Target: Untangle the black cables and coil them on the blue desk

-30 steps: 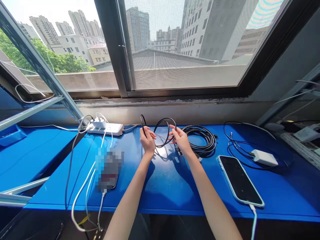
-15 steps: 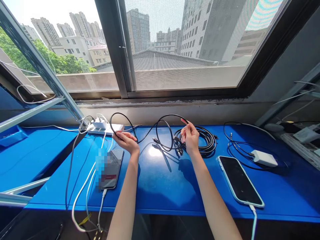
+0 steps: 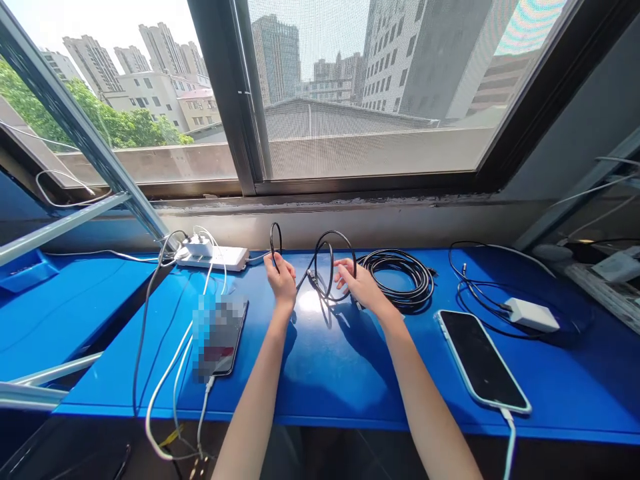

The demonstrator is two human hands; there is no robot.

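Left hand nearer right hand, black cable looped, phone part-pixelated

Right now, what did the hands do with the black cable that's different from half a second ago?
The left hand moved right and the right hand moved left, so they came closer together. The black cable moved with them, and its left loop looks narrower. The left hand kept its hold; whether the right hand's grip changed is hard to tell. The coiled cable and white power strip stayed put.
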